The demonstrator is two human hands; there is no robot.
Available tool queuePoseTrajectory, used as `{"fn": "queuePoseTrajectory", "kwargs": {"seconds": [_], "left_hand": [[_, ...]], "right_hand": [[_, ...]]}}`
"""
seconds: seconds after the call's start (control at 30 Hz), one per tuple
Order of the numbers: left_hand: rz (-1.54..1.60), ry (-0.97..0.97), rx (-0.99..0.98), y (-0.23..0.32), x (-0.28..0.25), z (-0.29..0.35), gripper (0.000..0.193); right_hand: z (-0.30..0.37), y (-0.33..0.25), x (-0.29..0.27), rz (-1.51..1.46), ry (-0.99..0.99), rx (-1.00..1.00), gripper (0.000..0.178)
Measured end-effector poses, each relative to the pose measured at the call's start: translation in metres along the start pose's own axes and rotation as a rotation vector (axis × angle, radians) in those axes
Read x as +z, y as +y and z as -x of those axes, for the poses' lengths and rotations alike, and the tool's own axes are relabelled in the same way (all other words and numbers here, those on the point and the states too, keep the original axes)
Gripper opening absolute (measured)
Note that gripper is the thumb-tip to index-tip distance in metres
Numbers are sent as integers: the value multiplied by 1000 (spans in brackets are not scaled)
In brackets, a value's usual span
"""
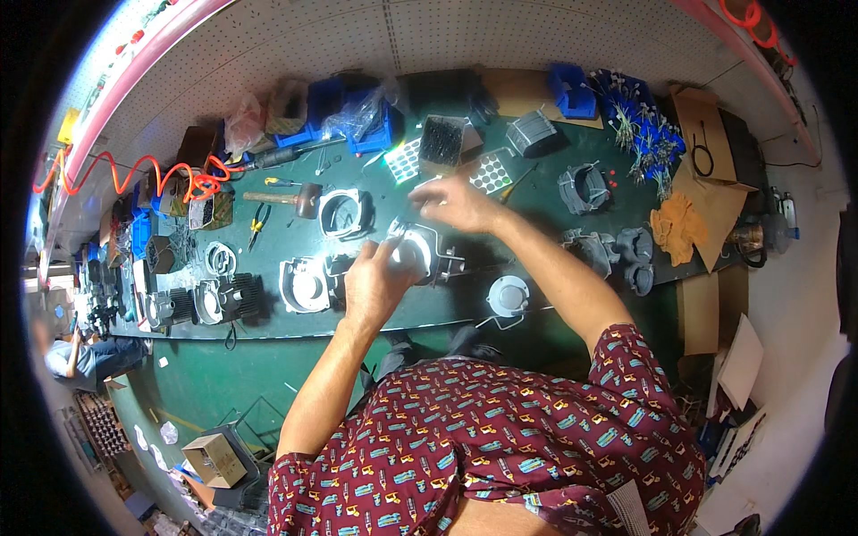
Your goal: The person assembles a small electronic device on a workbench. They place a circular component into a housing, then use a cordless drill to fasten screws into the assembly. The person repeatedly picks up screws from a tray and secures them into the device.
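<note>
My left hand [379,281] is closed on the near left rim of a round metal housing [413,254] with a bright pale inside and a wire bracket. Just above that housing, my right hand [458,205] hovers with its fingers curled together. Whatever is between those fingertips, if anything, is too small to make out. Beyond the right hand stands a box of small dark parts [441,143]. A sheet of round stickers [491,171] lies beside it. To the left are an open grey ring [342,214] and another round housing [305,285].
A mallet [290,200] and pliers [258,225] lie left; finned housings [223,300] stand near the front edge. Right are a round part with a bracket [508,297], grey rings [584,188] and an orange cloth [678,229]. Blue bins [368,125] line the back. Another person sits far left.
</note>
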State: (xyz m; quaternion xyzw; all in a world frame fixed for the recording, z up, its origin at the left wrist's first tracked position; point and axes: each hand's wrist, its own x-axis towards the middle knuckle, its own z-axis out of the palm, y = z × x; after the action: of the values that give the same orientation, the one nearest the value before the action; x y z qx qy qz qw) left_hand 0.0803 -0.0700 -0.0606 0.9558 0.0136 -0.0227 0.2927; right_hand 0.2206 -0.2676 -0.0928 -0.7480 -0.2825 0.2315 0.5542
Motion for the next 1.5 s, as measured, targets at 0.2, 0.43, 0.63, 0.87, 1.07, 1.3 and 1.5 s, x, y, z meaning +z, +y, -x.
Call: {"fn": "queuePoseTrajectory", "kwargs": {"seconds": [0.2, 0.43, 0.63, 0.87, 1.07, 1.3, 1.5], "left_hand": [[-80, -110, -4, 3, 11, -10, 49], [-109, -122, 51, -5, 26, -14, 50], [-145, -110, 75, -4, 27, -16, 49], [-187, -128, 130, -15, 35, -17, 48], [-259, -170, 178, -22, 41, -24, 51], [-294, -271, 215, -25, 39, -31, 48], [-339, -281, 226, -30, 46, -30, 47]], "right_hand": [[-6, 8, 5, 242, -118, -27, 38], [-9, 21, 8, 312, -156, -56, 37], [-10, 23, 8, 309, -159, -84, 34], [-10, 20, 14, 410, -185, -111, 29], [-11, 46, 21, 210, -63, -67, 32], [-20, 50, 29, 339, -53, 89, 22], [-16, 54, 37, 335, -23, 141, 24]]}}
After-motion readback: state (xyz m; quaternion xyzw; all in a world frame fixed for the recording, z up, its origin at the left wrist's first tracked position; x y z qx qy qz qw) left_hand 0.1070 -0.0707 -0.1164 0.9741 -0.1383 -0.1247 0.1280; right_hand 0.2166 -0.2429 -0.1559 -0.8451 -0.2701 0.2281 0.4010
